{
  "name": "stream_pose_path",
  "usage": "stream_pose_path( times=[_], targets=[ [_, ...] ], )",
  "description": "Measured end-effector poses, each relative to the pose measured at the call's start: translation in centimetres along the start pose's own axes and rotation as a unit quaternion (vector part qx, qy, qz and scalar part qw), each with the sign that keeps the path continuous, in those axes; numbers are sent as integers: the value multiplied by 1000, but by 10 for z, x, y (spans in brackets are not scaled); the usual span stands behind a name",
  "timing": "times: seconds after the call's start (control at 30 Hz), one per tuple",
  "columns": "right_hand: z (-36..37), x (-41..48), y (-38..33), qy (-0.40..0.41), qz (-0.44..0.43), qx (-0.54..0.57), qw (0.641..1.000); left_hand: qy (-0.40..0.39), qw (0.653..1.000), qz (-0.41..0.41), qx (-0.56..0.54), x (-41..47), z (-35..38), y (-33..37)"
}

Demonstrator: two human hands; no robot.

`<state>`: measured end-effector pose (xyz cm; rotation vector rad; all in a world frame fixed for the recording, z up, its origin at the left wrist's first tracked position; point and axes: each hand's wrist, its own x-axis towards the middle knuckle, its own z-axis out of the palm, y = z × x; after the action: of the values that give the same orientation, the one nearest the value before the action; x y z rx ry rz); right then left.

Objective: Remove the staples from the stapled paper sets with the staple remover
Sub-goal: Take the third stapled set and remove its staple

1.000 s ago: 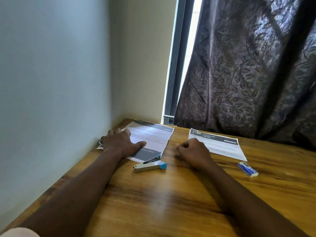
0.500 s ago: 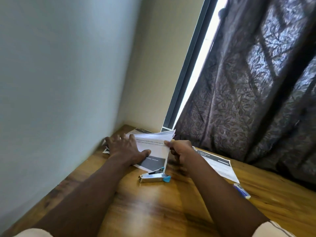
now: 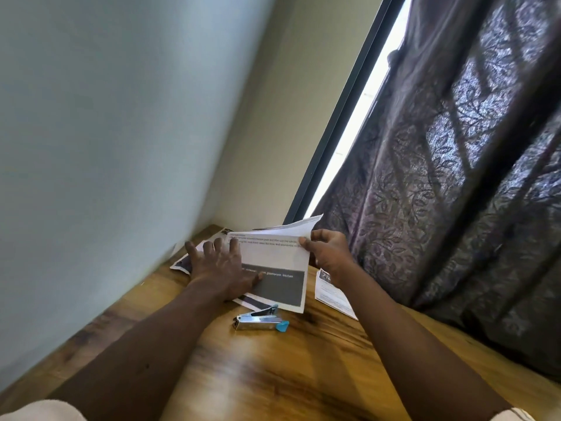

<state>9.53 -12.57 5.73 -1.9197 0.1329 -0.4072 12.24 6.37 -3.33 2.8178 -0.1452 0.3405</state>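
A stapled paper set (image 3: 274, 262) with a dark grey band lies in the far left corner of the wooden table (image 3: 273, 375). My left hand (image 3: 220, 268) presses flat on its left part, fingers spread. My right hand (image 3: 326, 252) pinches the set's right edge and lifts the top sheets, which curl upward. A metal staple remover (image 3: 261, 319) with a blue tip lies on the table just in front of the set, untouched. A second paper set (image 3: 332, 294) lies to the right, partly hidden behind my right forearm.
A pale wall (image 3: 106, 147) runs close along the table's left edge. A dark patterned curtain (image 3: 455, 192) hangs behind the table on the right, beside a window frame (image 3: 343, 117). Bare wood stretches in front of the staple remover.
My right hand went from a fist on the table to the paper set's right edge and lifted its top sheets. The view tilted, and the small blue object at right left the frame.
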Motion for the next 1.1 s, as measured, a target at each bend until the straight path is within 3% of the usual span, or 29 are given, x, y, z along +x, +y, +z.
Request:
stream_pose_path(
  times=[0.1,0.23,0.5,0.67,0.77,0.93,1.1],
  targets=[
    [-18,-15,-22,-16,-14,35,999,113,989,59,-77,3,-1,-1],
    [-49,-42,-41,-36,-72,47,996,311,926,135,-164,-2,-15,10],
    [-114,-103,-28,16,-133,30,991,414,850,299,-127,-21,-26,31],
    [-146,-136,-4,65,-156,58,984,359,850,364,-131,-34,-20,50],
    [-159,-151,14,74,-157,13,985,316,840,413,-154,-44,-20,59],
    [-174,-161,59,97,-126,-93,983,129,841,455,-262,-68,-26,72],
    [-181,-159,87,96,-134,-177,970,-38,875,480,-39,-86,-22,88]
  ],
)
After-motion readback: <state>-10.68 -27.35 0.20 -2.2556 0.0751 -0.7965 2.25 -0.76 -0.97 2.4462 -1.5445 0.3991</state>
